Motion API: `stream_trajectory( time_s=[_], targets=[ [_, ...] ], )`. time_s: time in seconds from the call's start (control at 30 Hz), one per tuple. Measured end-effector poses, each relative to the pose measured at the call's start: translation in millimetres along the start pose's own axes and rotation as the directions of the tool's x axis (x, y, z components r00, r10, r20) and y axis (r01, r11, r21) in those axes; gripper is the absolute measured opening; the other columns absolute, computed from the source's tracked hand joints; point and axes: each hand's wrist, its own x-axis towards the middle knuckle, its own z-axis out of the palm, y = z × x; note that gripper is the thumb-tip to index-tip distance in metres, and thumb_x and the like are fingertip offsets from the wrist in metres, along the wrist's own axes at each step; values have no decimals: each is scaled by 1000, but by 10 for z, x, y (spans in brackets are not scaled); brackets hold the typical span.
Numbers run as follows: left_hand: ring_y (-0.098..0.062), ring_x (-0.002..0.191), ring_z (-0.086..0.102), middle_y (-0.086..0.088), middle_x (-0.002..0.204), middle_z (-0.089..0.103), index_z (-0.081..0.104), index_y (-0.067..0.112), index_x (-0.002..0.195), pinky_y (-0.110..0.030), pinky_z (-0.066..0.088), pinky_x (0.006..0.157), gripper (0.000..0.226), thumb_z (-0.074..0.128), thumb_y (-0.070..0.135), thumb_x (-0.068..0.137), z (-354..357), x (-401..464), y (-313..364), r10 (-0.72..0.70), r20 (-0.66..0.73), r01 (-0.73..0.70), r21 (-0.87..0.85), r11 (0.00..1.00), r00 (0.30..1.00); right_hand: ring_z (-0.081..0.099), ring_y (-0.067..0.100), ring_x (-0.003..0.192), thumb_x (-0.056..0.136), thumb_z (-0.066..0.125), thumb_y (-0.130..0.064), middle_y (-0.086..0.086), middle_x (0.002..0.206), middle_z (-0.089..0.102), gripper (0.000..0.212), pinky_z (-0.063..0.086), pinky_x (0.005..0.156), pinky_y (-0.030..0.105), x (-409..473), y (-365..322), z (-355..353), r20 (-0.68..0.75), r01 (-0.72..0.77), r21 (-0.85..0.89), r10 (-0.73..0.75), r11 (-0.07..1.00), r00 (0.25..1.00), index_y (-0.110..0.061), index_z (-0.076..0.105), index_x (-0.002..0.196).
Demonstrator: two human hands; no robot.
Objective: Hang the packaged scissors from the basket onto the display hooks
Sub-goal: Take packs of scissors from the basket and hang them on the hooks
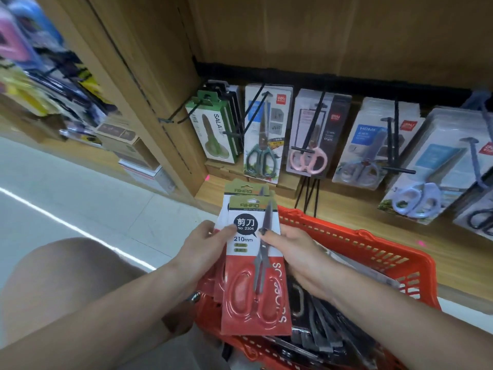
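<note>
The wooden shelf unit [346, 30] rises beyond both hands, its back panel filling the top of the view; a row of scissor packs [262, 134] hangs there on black hooks [310, 124], up and away from the fingers, and an empty pair of hooks [306, 194] points down just above the basket's far rim; the pale floor [66, 193] spreads off to the left of the left forearm, crossed by a bright line.

The red basket [373, 252] sits under and to the right of the hands, its slotted rim running behind the right wrist; dark packs [320, 324] lie piled inside it, below the right forearm.

Both forearms reach in from the lower corners and meet in the middle; the left hand [205, 252] comes from the lower left, palm turned inward, thumb laid over the left edge of a small stack of red-and-white scissor cards [253, 265], fingers curled behind it; the right hand [296, 252] comes from the lower right and pinches the right edge of the front card, thumb [266, 236] on its face near the blade; the stack is held upright between the two hands, above the basket's near-left corner, top edges pointing at the shelf; the front card reads "210mm".
</note>
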Motion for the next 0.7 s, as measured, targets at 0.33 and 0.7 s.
stream_trajectory(
  time_s=[0.33,0.7],
  targets=[
    [-24,68,79,-6,84,82,65,13,106,-32,60,52,36,61,49,104,-612,-112,293,129,-285,-213,-289,933,950,75,39,96,97,71,-28,9,95,81,15,59,91,52,30,-786,809,22,262,-276,-267,925,964,-17,80,94],
    [-34,91,78,-16,99,78,61,11,99,-58,63,85,40,56,50,106,-891,202,1384,386,-506,-561,-254,788,771,75,35,92,101,64,-34,6,99,79,20,59,91,55,272,-1913,1022,-58,492,-349,-543,797,838,-17,75,103]
  ],
)
